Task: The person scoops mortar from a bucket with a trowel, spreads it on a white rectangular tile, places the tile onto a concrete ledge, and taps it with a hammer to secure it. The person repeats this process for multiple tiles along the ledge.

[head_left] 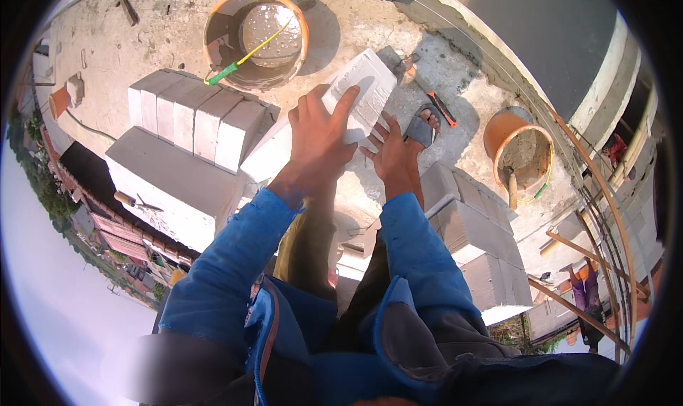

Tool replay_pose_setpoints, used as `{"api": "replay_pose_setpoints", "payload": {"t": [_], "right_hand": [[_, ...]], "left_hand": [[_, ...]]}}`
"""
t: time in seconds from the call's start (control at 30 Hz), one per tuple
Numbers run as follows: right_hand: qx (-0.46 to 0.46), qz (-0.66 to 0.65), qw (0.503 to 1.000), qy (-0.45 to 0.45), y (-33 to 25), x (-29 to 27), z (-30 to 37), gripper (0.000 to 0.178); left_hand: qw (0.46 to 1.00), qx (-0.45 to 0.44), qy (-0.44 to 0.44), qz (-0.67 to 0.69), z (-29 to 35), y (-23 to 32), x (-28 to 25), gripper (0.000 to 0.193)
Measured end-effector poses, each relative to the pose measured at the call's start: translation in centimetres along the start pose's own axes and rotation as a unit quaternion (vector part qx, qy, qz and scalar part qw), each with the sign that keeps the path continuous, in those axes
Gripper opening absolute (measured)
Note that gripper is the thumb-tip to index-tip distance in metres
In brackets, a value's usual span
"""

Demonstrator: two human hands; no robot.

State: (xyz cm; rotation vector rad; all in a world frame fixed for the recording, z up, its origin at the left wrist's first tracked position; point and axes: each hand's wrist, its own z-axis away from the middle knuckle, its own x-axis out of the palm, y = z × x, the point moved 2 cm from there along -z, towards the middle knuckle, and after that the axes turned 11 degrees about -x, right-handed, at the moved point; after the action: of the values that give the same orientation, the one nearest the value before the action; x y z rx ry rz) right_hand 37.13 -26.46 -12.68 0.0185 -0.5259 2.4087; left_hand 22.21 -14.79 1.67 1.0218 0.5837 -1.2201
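Evidently, a long pale-grey rectangular masonry block (370, 86) lies aslant under the person's hands, above the middle of the sandy-grey concrete floor (171, 47); what bears its weight is hidden. The left hand (320, 132) is spread palm-down across its top, though whether it grips or merely presses, I cannot tell. The right hand (390, 153), fingers apart, is beside the block's right side, fingertips at its edge. Toward the floor's far edge stands a wide orange bucket (213, 33) containing wet grey mix; nearer its right edge, a smaller orange bucket (499, 144) is beyond a tool with a red-and-black handle (442, 109). Stacked pale blocks (196, 118) stand toward the floor's left edge.
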Motion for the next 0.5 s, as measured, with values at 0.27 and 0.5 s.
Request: {"api": "replay_pose_setpoints", "payload": {"t": [0.27, 0.5], "right_hand": [[-0.045, -0.163, 0.937, -0.304, 5.2, 12.6, 9.5, 0.061], [-0.074, -0.056, 0.950, -0.299, 10.3, 14.9, 13.9, 0.050]], "left_hand": [[0.960, 0.009, 0.155, 0.232, 23.1, -13.5, -8.9, 0.105], [0.955, -0.224, 0.085, 0.177, 31.5, -15.7, -13.0, 0.117]]}}
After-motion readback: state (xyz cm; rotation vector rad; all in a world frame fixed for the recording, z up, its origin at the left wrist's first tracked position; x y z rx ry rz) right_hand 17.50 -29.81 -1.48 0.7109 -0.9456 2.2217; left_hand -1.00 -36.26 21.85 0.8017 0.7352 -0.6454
